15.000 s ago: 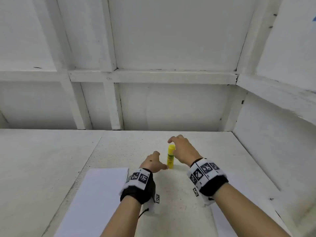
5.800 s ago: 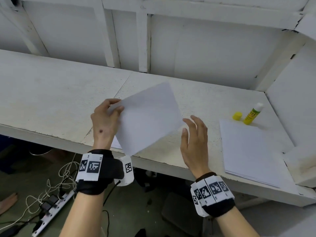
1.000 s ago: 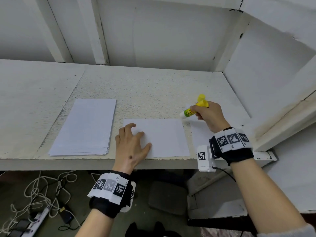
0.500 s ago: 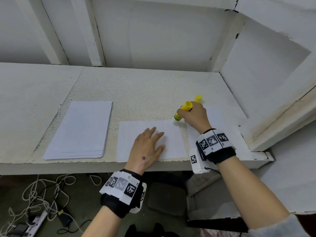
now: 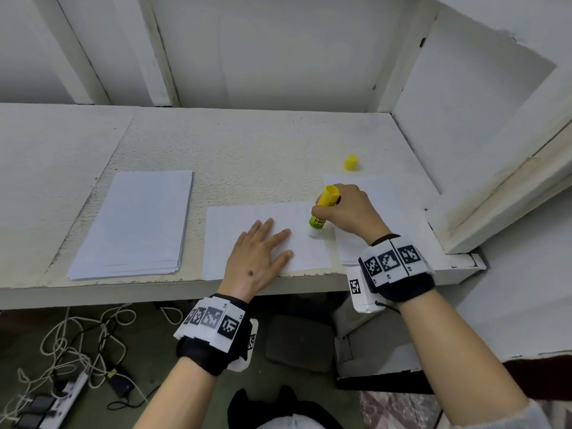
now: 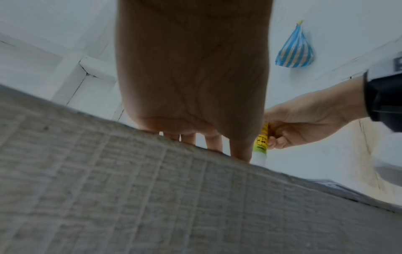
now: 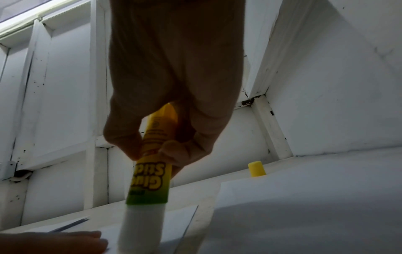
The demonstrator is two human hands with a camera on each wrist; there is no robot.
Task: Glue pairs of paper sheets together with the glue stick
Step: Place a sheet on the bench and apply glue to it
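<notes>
A single white sheet (image 5: pixel 235 224) lies at the bench's front edge. My left hand (image 5: pixel 261 253) rests flat on it with straight, spread fingers. My right hand (image 5: pixel 343 212) grips the yellow glue stick (image 5: pixel 322 212) upright, its white tip down on the sheet's right part. In the right wrist view the glue stick (image 7: pixel 152 171) sits pinched between thumb and fingers, and in the left wrist view the glue stick (image 6: pixel 261 144) stands just right of my left fingers (image 6: pixel 213 142). Its yellow cap (image 5: pixel 351 162) stands behind on the bench.
A stack of white sheets (image 5: pixel 136 224) lies on the left of the white bench (image 5: pixel 247 150), another stack of paper (image 5: pixel 387 218) on the right under my right hand. A white wall (image 5: pixel 464 119) closes the right side. Cables and a power strip (image 5: pixel 46 404) lie on the floor.
My right hand has brought the glue stick from the sheet's far right corner down toward me, tip on the paper. My left hand stays flat on the sheet.
</notes>
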